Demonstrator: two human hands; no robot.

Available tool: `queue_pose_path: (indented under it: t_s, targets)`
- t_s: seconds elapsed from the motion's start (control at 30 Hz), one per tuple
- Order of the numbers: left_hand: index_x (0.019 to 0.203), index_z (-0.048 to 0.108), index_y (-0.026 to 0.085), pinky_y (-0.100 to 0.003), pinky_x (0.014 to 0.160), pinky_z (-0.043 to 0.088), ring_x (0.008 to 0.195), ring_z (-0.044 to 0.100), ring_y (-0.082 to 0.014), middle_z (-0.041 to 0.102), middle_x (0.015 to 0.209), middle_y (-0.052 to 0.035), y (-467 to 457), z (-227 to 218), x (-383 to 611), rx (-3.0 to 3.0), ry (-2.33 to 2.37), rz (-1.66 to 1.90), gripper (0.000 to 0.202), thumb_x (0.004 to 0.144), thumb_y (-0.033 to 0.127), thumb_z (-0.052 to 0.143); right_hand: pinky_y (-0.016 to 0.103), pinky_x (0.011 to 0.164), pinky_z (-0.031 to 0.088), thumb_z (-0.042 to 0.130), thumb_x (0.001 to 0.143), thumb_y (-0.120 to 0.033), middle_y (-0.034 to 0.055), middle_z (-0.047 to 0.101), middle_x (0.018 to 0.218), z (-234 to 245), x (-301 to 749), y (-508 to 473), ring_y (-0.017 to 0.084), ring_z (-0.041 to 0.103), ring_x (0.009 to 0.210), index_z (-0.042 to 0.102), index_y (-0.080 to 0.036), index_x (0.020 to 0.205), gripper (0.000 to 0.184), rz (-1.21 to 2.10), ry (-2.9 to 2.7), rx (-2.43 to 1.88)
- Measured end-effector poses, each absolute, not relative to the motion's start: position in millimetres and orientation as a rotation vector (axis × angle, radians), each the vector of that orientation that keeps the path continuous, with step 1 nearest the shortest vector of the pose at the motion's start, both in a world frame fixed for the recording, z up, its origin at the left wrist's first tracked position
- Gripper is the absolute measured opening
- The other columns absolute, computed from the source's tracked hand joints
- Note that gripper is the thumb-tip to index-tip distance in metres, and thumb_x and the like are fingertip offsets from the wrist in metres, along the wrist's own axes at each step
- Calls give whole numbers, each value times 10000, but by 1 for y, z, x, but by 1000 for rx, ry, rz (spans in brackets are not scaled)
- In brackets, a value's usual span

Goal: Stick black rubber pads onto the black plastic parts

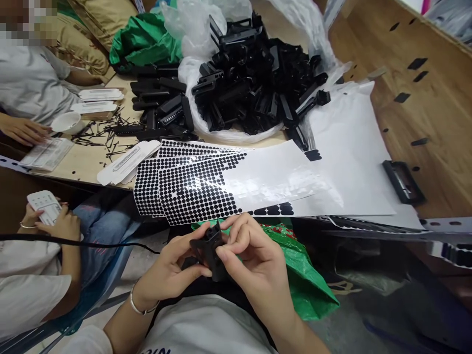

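The only lettering I can catch is a dark scrap on the worker's white shirt (199, 329), cut off too soon to give me a word. The white cards (127, 162) at the table's near edge carry a printed line inside an outline, too small to read from here, and the pale handset (46, 209) in a neighbour's hands has marks I can't make out either.

The black plastic part (215, 255) is up in front of the worker's lap, just off the table's edge. The left hand (175, 263) has it between thumb and fingers, and the right hand (258, 260) grips its other side, thumb pressed on, fingers curled in tight.

The table (83, 160) is pale wood, strewn with thin dark pieces (110, 132). Sheets of black dots (195, 191) overlap along the front, and behind them a heap of black parts (254, 83) fills a clear plastic bag (187, 73). A wood-grain panel (438, 128) stuck with dark patches stands at the right, and yellowish sacks (75, 42) slump at the back
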State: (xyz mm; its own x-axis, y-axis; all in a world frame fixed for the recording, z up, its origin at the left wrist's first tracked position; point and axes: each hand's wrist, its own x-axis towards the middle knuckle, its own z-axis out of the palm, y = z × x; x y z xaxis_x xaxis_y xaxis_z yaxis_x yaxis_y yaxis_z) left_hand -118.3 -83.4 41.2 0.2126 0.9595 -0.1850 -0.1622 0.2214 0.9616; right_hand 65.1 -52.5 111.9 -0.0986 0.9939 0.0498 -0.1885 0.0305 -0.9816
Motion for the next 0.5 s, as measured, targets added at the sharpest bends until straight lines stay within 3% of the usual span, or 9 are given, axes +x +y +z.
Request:
queue_pose_path:
  t_s: [0.1, 0.27, 0.33, 0.4, 0.5]
  targets:
    - [1305, 599, 355, -295, 794, 585, 841, 683, -185, 703, 1125, -48, -80, 47, -112, 1087, 987, 1029, 596, 748, 251, 783, 353, 800, 550, 721, 787, -219, 17, 507, 767, 104, 63, -51, 202, 568, 928, 535, -217, 614, 254, 1349, -1093, -999]
    - [1395, 491, 386, -247, 610, 582, 677, 652, -149, 718, 1011, -31, -74, 50, -107, 938, 833, 981, 725, 739, 337, 795, 328, 750, 601, 886, 599, -267, 6, 520, 830, 88, 59, -42, 195, 589, 920, 483, -218, 597, 407, 1291, -959, -981]
    - [1422, 444, 400, -234, 555, 569, 627, 638, -137, 708, 978, -27, -72, 48, -106, 864, 743, 944, 789, 721, 381, 804, 366, 838, 591, 853, 648, -384, 37, 585, 1010, 85, 59, -37, 216, 597, 1027, 596, -245, 786, 323, 1335, -993, -920]
    - [1416, 452, 398, -220, 553, 560, 607, 628, -122, 697, 948, -24, -70, 46, -104, 821, 669, 923, 778, 723, 378, 804, 418, 947, 544, 741, 764, -478, 75, 594, 1231, 85, 60, -31, 250, 567, 1177, 639, -265, 1033, 358, 1455, -1091, -818]
    - [1354, 530, 393, -183, 590, 543, 626, 619, -97, 676, 884, -3, -65, 44, -100, 788, 609, 957, 679, 736, 325, 803, 439, 1057, 455, 620, 886, -387, 81, 623, 1305, 85, 57, -24, 250, 549, 1259, 666, -246, 1086, 248, 1606, -1208, -719]
